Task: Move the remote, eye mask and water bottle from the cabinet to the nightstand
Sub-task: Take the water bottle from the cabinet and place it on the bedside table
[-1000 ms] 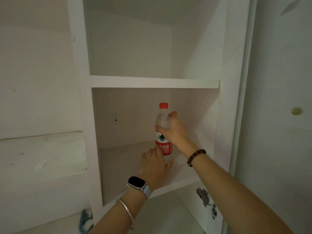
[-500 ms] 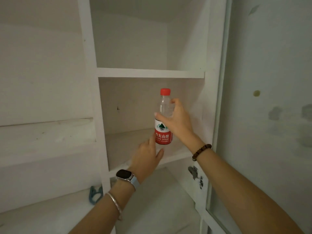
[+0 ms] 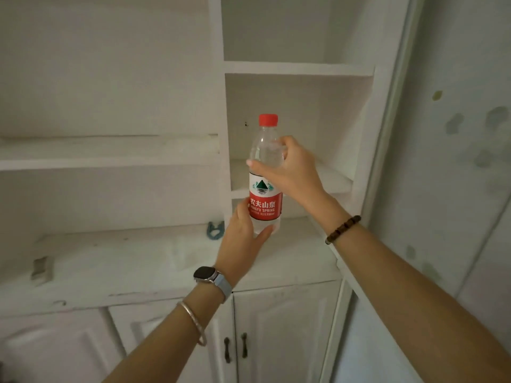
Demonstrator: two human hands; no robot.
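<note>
A clear water bottle [image 3: 266, 189] with a red cap and red label is held upright in the air in front of the white cabinet [image 3: 298, 69]. My right hand [image 3: 290, 172] grips its upper body from the right. My left hand [image 3: 243, 239] cups its base from below and the left. The cabinet's open compartment behind the bottle shows bare shelves. No remote, eye mask or nightstand is in view.
A white counter ledge [image 3: 138, 261] runs below the shelves, with a blue clip [image 3: 215, 230] near the cabinet post and a small grey block [image 3: 41, 269] at the left. Lower cupboard doors with dark handles [image 3: 235, 345] sit underneath. The open cabinet door [image 3: 456, 161] stands at the right.
The bottle has been lifted off the shelf and drawn out of the compartment toward me. My left hand has come up under its base. The view has tilted down and right.
</note>
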